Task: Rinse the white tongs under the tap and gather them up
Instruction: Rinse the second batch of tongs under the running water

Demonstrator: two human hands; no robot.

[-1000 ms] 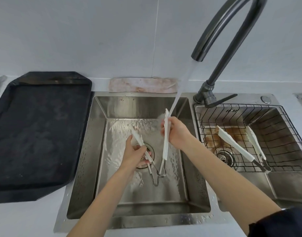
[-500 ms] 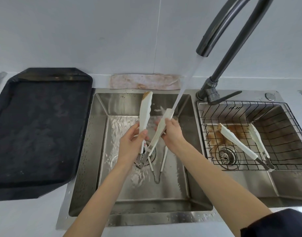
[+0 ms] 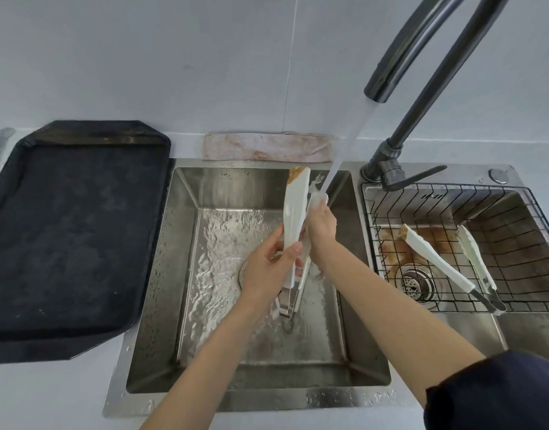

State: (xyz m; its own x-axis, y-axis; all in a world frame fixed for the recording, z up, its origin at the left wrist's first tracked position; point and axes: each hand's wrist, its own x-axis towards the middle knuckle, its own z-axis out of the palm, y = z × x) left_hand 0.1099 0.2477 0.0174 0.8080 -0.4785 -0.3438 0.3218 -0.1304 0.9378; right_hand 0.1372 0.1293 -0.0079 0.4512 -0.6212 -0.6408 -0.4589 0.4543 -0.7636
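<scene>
White tongs (image 3: pixel 294 209) with a brown-stained tip stand upright over the left sink basin (image 3: pixel 161 274). My left hand (image 3: pixel 268 268) grips their lower part near the metal hinge. My right hand (image 3: pixel 321 226) holds the other arm of the tongs up in the stream of water (image 3: pixel 347 141) falling from the dark tap (image 3: pixel 422 48). A second pair of white tongs (image 3: pixel 437 262), also stained, lies in the wire basket (image 3: pixel 530 212) in the right basin. It is unclear whether another pair lies on the basin floor under my hands.
A black tray (image 3: pixel 65 231) lies on the counter to the left of the sink. A stained cloth (image 3: pixel 267 147) rests along the wall behind the left basin. The tap lever (image 3: pixel 422 175) points right. Brown residue surrounds the right drain (image 3: pixel 414 283).
Both hands have lifted the tongs higher and to the right, bringing the right-hand arm of the tongs into the water stream. The camera view has shifted slightly.
</scene>
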